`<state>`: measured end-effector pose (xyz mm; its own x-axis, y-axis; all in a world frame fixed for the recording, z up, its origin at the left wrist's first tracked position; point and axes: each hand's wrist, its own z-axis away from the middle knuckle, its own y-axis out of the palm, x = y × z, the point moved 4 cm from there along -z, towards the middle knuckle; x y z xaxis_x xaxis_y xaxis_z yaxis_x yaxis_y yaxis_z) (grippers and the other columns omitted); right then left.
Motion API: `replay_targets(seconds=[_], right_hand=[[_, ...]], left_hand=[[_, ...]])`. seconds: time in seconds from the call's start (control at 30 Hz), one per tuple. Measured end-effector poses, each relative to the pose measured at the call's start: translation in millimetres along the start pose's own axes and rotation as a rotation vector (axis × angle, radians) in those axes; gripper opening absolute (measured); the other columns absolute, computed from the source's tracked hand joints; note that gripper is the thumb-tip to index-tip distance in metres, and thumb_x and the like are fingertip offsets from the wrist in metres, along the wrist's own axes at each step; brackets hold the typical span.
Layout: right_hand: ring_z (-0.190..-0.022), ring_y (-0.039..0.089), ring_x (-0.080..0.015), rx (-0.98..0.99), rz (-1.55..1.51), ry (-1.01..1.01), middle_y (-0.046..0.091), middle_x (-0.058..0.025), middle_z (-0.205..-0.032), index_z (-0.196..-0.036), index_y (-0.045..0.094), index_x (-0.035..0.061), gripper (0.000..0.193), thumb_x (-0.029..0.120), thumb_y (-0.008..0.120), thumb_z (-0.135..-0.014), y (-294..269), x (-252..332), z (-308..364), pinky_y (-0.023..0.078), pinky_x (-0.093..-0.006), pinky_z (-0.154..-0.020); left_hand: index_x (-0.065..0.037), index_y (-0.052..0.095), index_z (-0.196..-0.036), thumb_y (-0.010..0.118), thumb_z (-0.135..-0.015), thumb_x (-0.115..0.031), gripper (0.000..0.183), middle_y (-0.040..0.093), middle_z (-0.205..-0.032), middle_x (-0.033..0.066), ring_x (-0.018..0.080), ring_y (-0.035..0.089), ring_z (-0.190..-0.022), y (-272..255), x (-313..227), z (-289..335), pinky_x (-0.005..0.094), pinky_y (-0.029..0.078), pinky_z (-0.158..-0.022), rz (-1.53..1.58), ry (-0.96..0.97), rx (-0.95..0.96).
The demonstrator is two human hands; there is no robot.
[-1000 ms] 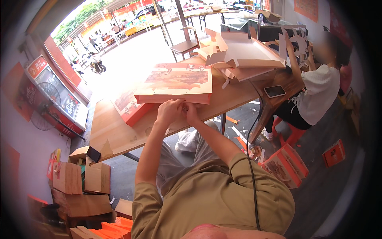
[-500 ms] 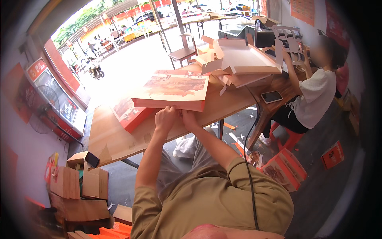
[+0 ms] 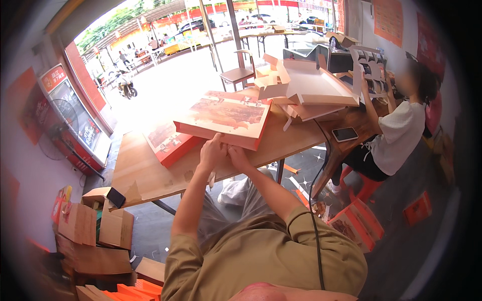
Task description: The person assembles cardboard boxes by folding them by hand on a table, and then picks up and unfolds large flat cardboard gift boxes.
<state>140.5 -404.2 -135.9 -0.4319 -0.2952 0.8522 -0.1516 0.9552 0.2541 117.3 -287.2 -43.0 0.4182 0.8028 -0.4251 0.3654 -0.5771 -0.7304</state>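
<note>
A flat printed gift box [image 3: 228, 114], cream and red with a picture on its lid, lies tilted in front of me. Its left part rests over a second, similar gift box [image 3: 173, 145] with red sides. At the near side wall of the upper box, my left hand [image 3: 213, 153] is closed, its fingers pressed to the lower edge. Close beside it my right hand [image 3: 239, 158] is also closed at that edge, with the fingertips partly hidden. Both boxes lie on the wooden table [image 3: 145, 183].
Opened cardboard boxes [image 3: 321, 83] are piled at the table's far right. A seated person [image 3: 401, 135] there holds a white cut-out insert [image 3: 369, 70]. A phone [image 3: 345, 134] lies near them. Cartons [image 3: 115, 231] stand at lower left; a red box [image 3: 356, 223] sits on the floor. A black cable [image 3: 316, 236] crosses my right side.
The upper box's near edge tips, showing more of its side wall, with my hands staying at it. My view has shifted slightly. The seated person's hands and insert have moved a little.
</note>
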Motion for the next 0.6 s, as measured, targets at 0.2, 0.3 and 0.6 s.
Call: replay_targets(seconds=[0.2,0.3,0.6], right_hand=[[-0.057,0.038,-0.0065,0.214,0.089,0.059,0.043,0.0061,-0.061,-0.06,0.049,0.0069,0.028,0.011,0.049,-0.088,6,3,8,0.034,-0.0291,-0.051],[-0.056,0.036,-0.0049,0.404,0.106,0.117,0.043,0.0075,-0.06,-0.059,0.049,0.0075,0.031,0.012,0.048,-0.089,19,21,38,0.031,-0.028,-0.049],[-0.054,0.048,-0.0139,1.142,0.013,0.483,0.054,-0.0047,-0.061,-0.062,0.054,0.003,0.034,0.017,0.048,-0.093,22,81,153,0.038,-0.029,-0.051]], left_hand=[[-0.003,0.065,-0.103,0.064,-0.091,-0.021,0.022,0.067,-0.075,0.0139,0.0277,0.067,-0.07,-2,14,63,0.0398,0.052,-0.068,0.365,-0.21,-0.107],[0.001,0.066,-0.102,0.062,-0.093,-0.02,0.023,0.062,-0.072,0.0046,0.0115,0.056,-0.065,2,19,96,0.0303,0.048,-0.061,0.531,-0.235,-0.126],[-0.003,0.057,-0.134,0.045,-0.104,-0.042,0.051,0.051,-0.068,-0.0038,0.0035,0.037,-0.047,36,-5,203,0.0211,0.023,-0.041,1.489,-0.7,0.193]])
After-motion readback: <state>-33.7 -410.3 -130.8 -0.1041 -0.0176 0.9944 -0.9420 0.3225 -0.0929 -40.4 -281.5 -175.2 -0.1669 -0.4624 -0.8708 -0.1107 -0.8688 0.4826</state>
